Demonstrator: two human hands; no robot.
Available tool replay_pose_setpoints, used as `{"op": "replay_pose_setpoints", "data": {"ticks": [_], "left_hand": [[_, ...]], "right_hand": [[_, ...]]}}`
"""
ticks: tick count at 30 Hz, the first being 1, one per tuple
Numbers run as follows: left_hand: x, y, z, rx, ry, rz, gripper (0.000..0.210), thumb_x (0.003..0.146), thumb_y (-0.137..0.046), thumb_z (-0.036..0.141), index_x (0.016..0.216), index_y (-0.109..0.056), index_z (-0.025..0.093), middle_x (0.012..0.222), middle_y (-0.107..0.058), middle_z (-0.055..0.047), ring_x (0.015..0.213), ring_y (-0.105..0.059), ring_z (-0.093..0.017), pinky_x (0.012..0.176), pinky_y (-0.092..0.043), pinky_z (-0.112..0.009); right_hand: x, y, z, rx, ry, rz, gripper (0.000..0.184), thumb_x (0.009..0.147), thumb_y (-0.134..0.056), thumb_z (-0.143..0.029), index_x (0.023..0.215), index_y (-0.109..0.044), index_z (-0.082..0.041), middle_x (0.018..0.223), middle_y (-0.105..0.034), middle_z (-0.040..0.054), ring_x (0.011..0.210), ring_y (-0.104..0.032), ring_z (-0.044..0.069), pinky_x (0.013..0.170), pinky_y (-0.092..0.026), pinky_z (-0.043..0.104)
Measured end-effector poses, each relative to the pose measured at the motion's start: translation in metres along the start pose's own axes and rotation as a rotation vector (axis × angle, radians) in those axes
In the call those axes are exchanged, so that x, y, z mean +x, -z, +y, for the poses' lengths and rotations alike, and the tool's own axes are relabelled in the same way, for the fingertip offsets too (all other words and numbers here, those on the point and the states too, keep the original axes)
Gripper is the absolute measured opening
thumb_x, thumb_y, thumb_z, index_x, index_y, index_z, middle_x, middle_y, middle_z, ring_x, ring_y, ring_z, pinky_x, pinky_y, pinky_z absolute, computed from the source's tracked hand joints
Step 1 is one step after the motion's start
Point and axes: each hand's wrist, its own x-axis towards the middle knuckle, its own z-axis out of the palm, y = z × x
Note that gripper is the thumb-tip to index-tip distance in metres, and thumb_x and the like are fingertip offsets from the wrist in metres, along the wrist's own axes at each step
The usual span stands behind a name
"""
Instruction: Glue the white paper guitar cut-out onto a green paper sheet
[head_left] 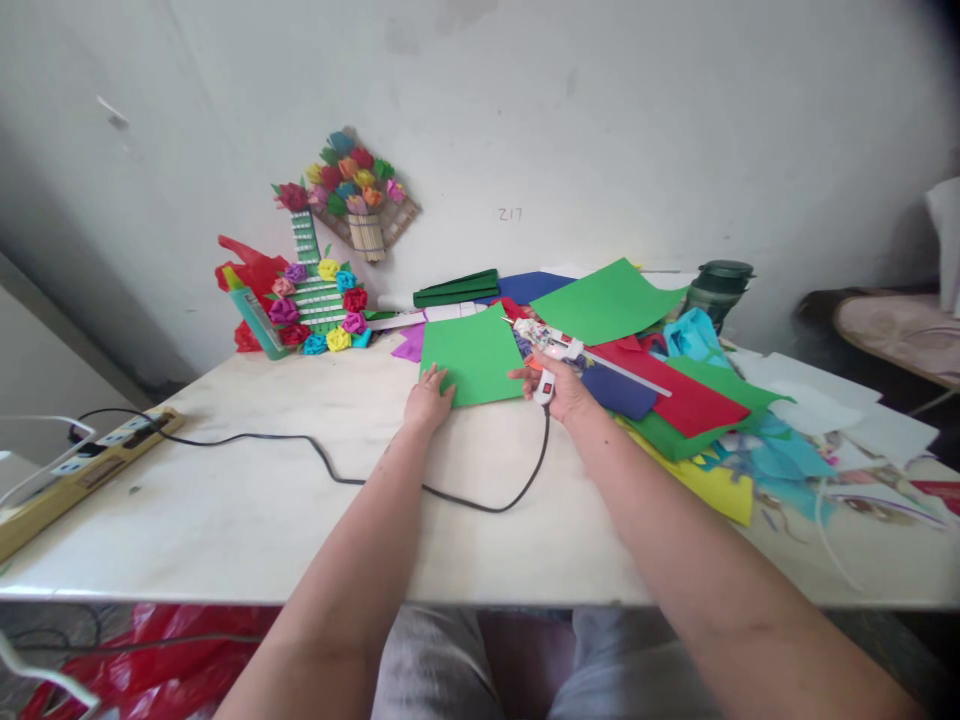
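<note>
My right hand is closed around the handle of a white hot glue gun, its nozzle pointing left above the green sheet. A clear glue stick sticks out of the gun's back end, and a black cord runs from the handle across the table. Fingers spread, my left hand lies on the lower left edge of a green paper sheet. That sheet rests partly on a purple piece.
Coloured papers pile up on the right, with a red sheet among them. A paper-flower guitar leans at the back left beside a glue bottle. A power strip lies left. A dark green jar stands behind the papers.
</note>
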Motion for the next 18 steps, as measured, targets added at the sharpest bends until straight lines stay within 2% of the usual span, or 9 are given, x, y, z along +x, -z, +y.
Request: {"op": "replay_pose_setpoints", "data": {"ticks": [5,7,10,12,15,18], "left_hand": [[0.002,0.002,-0.002,-0.032,0.047,0.01,0.041,0.084,-0.036,0.028,0.124,-0.042,0.024,0.134,-0.037,0.002,0.12,-0.038,-0.014,0.097,-0.032,-0.025],[0.001,0.002,-0.001,-0.041,0.065,0.013,0.041,0.085,-0.033,0.033,0.125,-0.041,0.023,0.132,-0.041,0.0,0.118,-0.04,-0.015,0.096,-0.033,-0.026],[-0.001,0.001,0.001,-0.041,0.05,0.026,0.054,0.082,-0.035,0.05,0.126,-0.04,0.02,0.13,-0.043,-0.004,0.121,-0.037,-0.017,0.097,-0.032,-0.028],[-0.001,0.0,0.0,-0.032,0.017,0.035,0.056,0.079,-0.04,0.052,0.124,-0.043,0.02,0.131,-0.042,-0.004,0.123,-0.033,-0.017,0.098,-0.03,-0.027],[0.001,-0.001,-0.002,-0.037,0.003,0.036,0.039,0.083,-0.04,0.036,0.118,-0.05,0.023,0.128,-0.045,0.0,0.122,-0.034,-0.014,0.099,-0.029,-0.024],[0.002,0.0,-0.004,-0.053,0.019,0.047,0.036,0.084,-0.037,0.023,0.116,-0.053,0.022,0.124,-0.05,-0.002,0.117,-0.041,-0.015,0.097,-0.031,-0.026]], "right_hand": [[-0.002,-0.004,0.0,0.009,-0.014,0.01,0.016,0.072,-0.056,-0.032,0.072,-0.05,-0.017,0.063,-0.067,0.0051,0.038,-0.055,0.011,0.034,-0.042,0.021],[-0.003,-0.007,0.001,0.007,-0.023,0.013,0.016,0.073,-0.056,-0.032,0.071,-0.05,-0.017,0.063,-0.067,0.0058,0.038,-0.055,0.011,0.034,-0.042,0.021],[-0.004,-0.011,0.001,0.004,-0.033,0.014,0.015,0.074,-0.055,-0.03,0.071,-0.051,-0.016,0.065,-0.067,0.0064,0.04,-0.055,0.011,0.034,-0.042,0.021],[-0.005,-0.013,0.001,0.005,-0.036,0.014,0.014,0.074,-0.055,-0.03,0.071,-0.051,-0.016,0.065,-0.068,0.0068,0.04,-0.056,0.011,0.034,-0.042,0.02],[-0.005,-0.013,0.001,0.01,-0.038,0.017,0.015,0.075,-0.054,-0.03,0.072,-0.051,-0.016,0.066,-0.068,0.0071,0.041,-0.056,0.011,0.035,-0.043,0.02],[-0.003,-0.011,0.001,0.012,-0.034,0.002,0.016,0.075,-0.055,-0.031,0.073,-0.051,-0.016,0.067,-0.068,0.0067,0.042,-0.057,0.012,0.037,-0.045,0.021]]}}
